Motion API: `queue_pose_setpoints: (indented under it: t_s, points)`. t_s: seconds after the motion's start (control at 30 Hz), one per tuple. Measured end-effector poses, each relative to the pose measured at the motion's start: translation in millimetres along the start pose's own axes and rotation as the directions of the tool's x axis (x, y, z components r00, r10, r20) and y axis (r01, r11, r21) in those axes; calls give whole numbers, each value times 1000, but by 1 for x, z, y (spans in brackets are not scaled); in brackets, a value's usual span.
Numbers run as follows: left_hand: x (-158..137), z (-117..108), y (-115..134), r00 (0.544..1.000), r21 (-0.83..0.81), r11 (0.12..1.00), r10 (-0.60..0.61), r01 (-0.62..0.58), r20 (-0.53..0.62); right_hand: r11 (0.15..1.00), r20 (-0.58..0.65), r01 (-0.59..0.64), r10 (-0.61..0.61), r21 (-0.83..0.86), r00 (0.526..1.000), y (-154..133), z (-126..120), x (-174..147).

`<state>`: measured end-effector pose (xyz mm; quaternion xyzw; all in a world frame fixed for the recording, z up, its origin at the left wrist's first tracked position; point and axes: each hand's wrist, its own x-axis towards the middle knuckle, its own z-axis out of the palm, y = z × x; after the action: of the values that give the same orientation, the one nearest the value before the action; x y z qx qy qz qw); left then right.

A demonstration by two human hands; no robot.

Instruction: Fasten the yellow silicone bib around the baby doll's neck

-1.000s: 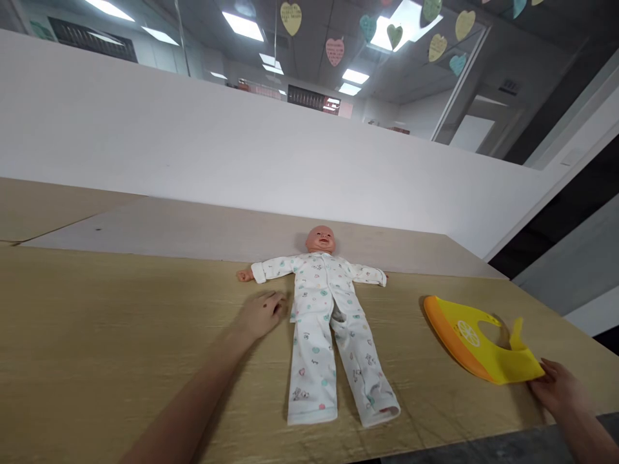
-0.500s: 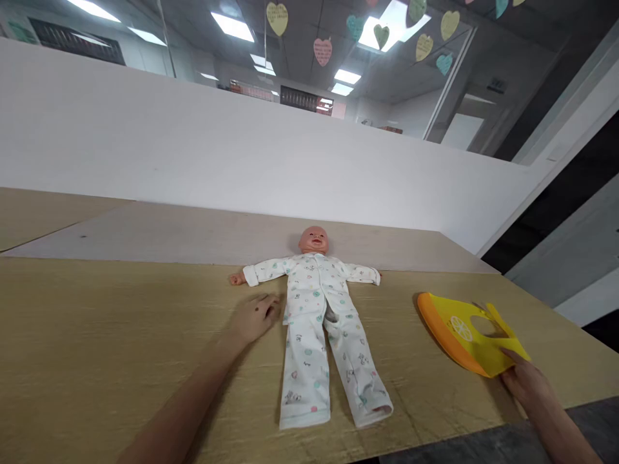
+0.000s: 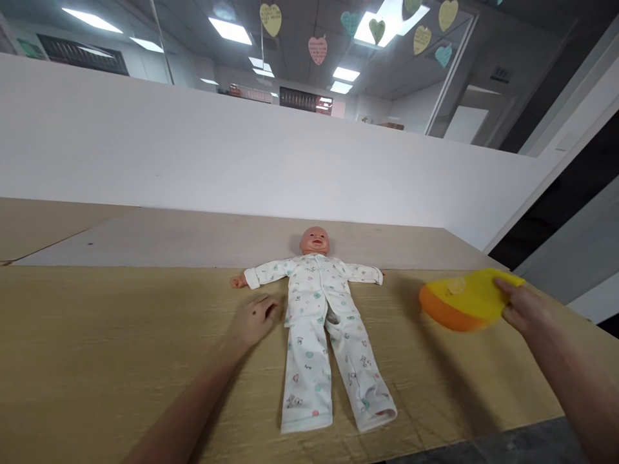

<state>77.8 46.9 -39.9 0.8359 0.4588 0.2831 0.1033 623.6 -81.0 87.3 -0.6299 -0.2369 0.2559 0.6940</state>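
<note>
On its back on the table lies a baby doll [image 3: 314, 283] in white printed pajamas, its head at the far end and its arms spread. My left hand [image 3: 258, 319] rests on the table beside the doll's waist, fingers curled together, with nothing seen in them. Off to the right, my right hand [image 3: 520, 306] grips a yellow baby bib [image 3: 476, 290] with an orange pocket by its edge. The bib hangs above the table, casting a shadow, and is blurred by motion.
The wooden table [image 3: 120, 335] has a paler board [image 3: 193, 238] along its back. A white wall [image 3: 242, 154] with glass above it stands behind. The table's front edge shows at the lower right, with dark floor [image 3: 536, 444] below.
My right hand has lifted the bib up from near the tabletop, and the bib has tilted. My left hand and the doll stay in place.
</note>
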Motion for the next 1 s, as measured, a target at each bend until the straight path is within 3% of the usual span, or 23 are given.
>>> queue_pose_setpoints:
  t_s: [0.1, 0.23, 0.3, 0.4, 0.47, 0.5, 0.53, 0.6, 0.63, 0.7, 0.73, 0.83, 0.9, 1.0]
  points:
    - [0, -1, 2, 999, -54, 999, -9, 7, -48, 994, 76, 27, -35, 106, 996, -35, 48, -14]
    - [-3, -2, 5, 991, -100, 994, -51, 38, -122, 974, 275, 35, -97, 222, 957, -64, 105, -35]
    - [-2, -5, 8, 968, -144, 987, -106, 75, -226, 960, 386, 44, -153, 275, 910, -69, 129, -45]
    - [12, -14, 12, 889, -259, 952, -253, 160, -380, 930, 525, 19, -224, 367, 821, -69, 163, -60]
    - [29, -23, 17, 854, -390, 897, -363, 211, -373, 913, 605, -18, -256, 408, 754, -65, 186, -71]
    - [40, -29, 19, 859, -476, 850, -405, 227, -313, 907, 644, -34, -271, 419, 716, -61, 197, -77]
    - [51, -33, 21, 893, -590, 774, -409, 230, -188, 907, 683, -52, -276, 417, 676, -57, 208, -83]
    - [74, -40, 25, 952, -826, 482, -230, 291, 201, 915, 757, -80, -275, 395, 593, -50, 228, -94]
    - [84, -42, 26, 951, -893, 328, -117, 308, 285, 919, 792, -96, -272, 382, 547, -46, 237, -99]
    - [99, -43, 29, 959, -957, 77, 4, 281, 282, 925, 855, -136, -262, 354, 447, -40, 252, -106]
    - [105, -41, 30, 967, -968, -7, 27, 252, 252, 927, 881, -158, -255, 340, 400, -37, 258, -109]
    - [114, -36, 33, 976, -969, -124, 76, 214, 206, 927, 923, -218, -233, 306, 307, -30, 271, -112]
    - [117, -35, 34, 975, -964, -153, 89, 217, 206, 920, 932, -256, -221, 298, 288, -25, 277, -109]
    - [121, -37, 32, 976, -957, -192, 38, 216, 212, 911, 925, -281, -210, 304, 318, -17, 285, -97]
